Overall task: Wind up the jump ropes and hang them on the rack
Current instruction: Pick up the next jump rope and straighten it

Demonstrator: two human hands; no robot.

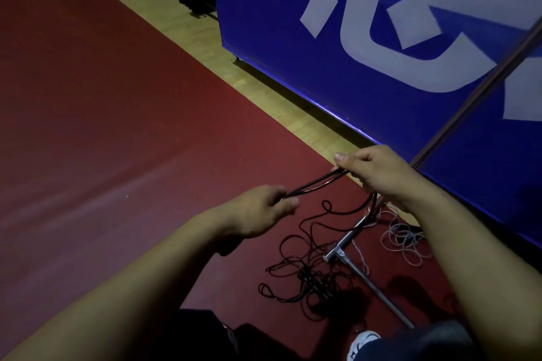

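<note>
Head view shows a dark red gym floor beside a big blue padded panel with white lettering. A thin metal rack base lies on the floor by a tangled black jump rope and a pale coiled jump rope. The left hand and right hand hold several black strands taut between them, fingers pinching each end

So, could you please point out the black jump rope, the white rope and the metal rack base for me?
black jump rope (311, 183), head view, taut strands between the hands
white rope (406, 246), head view, coiled loops on the floor
metal rack base (341, 250), head view, the T-joint
</note>
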